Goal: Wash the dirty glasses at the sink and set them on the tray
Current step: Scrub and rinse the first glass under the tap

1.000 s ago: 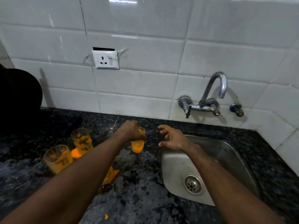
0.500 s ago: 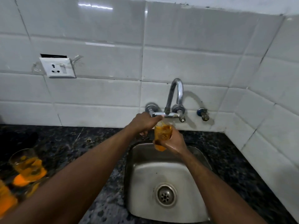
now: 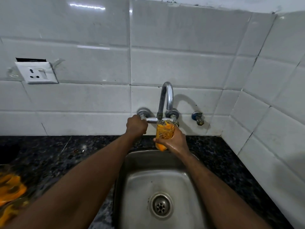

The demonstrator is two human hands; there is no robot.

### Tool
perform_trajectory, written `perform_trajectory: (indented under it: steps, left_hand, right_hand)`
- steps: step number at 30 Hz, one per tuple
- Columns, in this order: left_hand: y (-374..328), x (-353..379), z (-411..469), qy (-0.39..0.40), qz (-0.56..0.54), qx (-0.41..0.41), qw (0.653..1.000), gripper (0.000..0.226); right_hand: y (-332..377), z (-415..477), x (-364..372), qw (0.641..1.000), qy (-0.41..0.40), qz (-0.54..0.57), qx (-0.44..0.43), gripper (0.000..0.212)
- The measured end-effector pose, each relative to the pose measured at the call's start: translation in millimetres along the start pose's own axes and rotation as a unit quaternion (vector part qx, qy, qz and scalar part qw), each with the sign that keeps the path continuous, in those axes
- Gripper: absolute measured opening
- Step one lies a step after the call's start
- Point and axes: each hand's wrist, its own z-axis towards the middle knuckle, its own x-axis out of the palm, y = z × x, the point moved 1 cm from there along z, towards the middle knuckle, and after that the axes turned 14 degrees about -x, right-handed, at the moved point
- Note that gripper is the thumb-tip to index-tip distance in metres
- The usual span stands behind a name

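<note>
My right hand (image 3: 176, 141) holds a patterned glass (image 3: 165, 132) smeared with orange residue, upright, right under the tap spout (image 3: 167, 100) and above the back of the steel sink (image 3: 158, 179). No water stream shows. My left hand (image 3: 136, 124) is closed around the tap's left handle, which it hides. A blurred orange-stained glass (image 3: 9, 187) stands at the far left edge of the counter. No tray is in view.
A black speckled stone counter (image 3: 66, 154) surrounds the sink. White tiled walls rise behind and on the right. A white wall socket (image 3: 37, 72) hangs at the left. A small blue valve (image 3: 198, 118) sticks out right of the tap. The sink drain (image 3: 160, 205) is open.
The glass passed from my left hand to my right and came under the spout. My left hand went to the tap handle. The view shifted right, away from the other glasses.
</note>
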Motion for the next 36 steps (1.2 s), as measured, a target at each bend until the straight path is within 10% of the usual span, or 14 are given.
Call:
perform_trajectory:
  steps: [8,12,18,32,36]
  left_hand:
    - [14,-3,-19,0.08,-0.161,-0.11,0.977,0.053]
    - [32,21,-53,0.336,-0.282,-0.284,0.852,0.082]
    - [31,49,-90,0.431,-0.466,-0.273,0.722,0.056]
    - [31,41,-78,0.25,-0.416,-0.23,0.844,0.038]
    - [31,36,-76,0.216,-0.388,-0.23,0.866,0.033]
  right_hand:
    - [2,-1,7,1.0,0.001,0.003,-0.001,0.082]
    - [3,-4,8,1.0,-0.013,0.027,0.008,0.078]
    - [1,-14,14,0.996,-0.012,0.075,0.051,0.07]
    - [12,-23,-7,0.933,0.017,-0.284,-0.222,0.076]
    - [24,-19,-6,0.965,0.094,-0.182,-0.165,0.046]
